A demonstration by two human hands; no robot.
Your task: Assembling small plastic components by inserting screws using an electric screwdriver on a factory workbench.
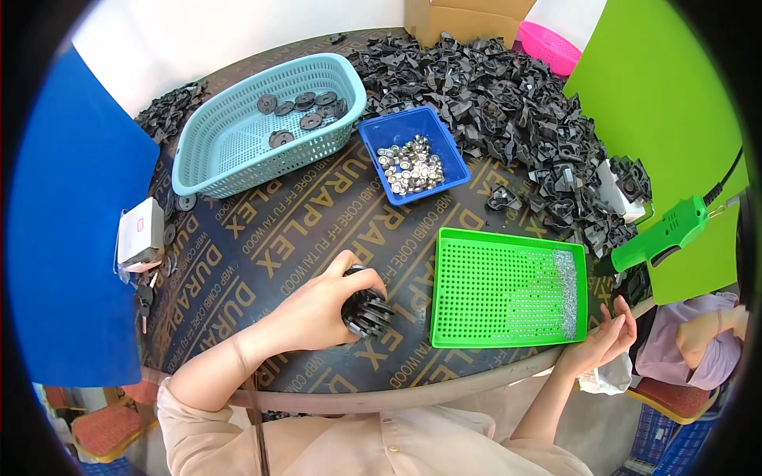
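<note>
My left hand [337, 297] is wrapped round a stack of black plastic parts [367, 314], held on its side over the table left of the green tray. Its slats or edges face right; their exact shape is hard to make out. Beside the front right corner of the green perforated tray [468, 345] is my right hand [597, 343], its fingers loosely apart and nothing seen in them. Whether it touches the rim I cannot tell. Small silver screws [565, 293] lie heaped along the tray's right side, and many of the holes near them look silver too.
Black discs lie in a light-blue basket [262, 178]. Next to it, a blue bin [444, 151] holds round metal pieces. Black plastic parts [508, 111] pile at the back and right. A green electric screwdriver [663, 234] hangs at right. At left stands a white box [141, 230]. Another person's arm [702, 337] shows at far right.
</note>
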